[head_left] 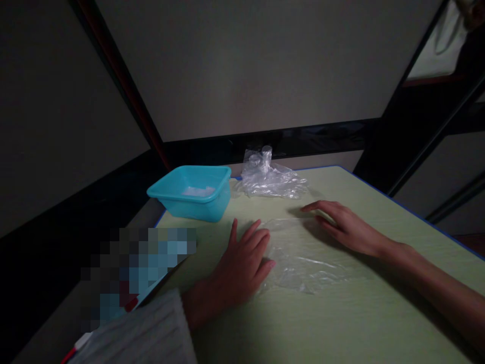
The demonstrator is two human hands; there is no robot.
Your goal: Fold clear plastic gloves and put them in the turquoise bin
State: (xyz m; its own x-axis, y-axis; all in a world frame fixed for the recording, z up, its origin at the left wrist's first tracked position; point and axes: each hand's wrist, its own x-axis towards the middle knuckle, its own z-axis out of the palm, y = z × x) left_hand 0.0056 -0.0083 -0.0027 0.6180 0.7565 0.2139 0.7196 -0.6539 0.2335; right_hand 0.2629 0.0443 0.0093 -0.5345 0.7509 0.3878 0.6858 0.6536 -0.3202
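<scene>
Plastic sheet (pixel 297 265) flat on table (pixel 364 323); left hand (pixel 242 258) splayed at its edge, right hand (pixel 344 227) loosely open, both empty.

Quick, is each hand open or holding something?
Left hand: open, palm down by the clear plastic film.
Right hand: open, fingers bent, holding nothing.

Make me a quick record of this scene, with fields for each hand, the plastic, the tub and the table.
Left hand: at the left side of the flat clear plastic; grip unclear
Right hand: open, near the plastic's far right side; contact unclear
Flat plastic: thin, wrinkled, on the table
Tub: turquoise tub, far left, something white inside
Behind: crumpled clear plastic, right of the tub
Table: pale table, blue edging
</scene>
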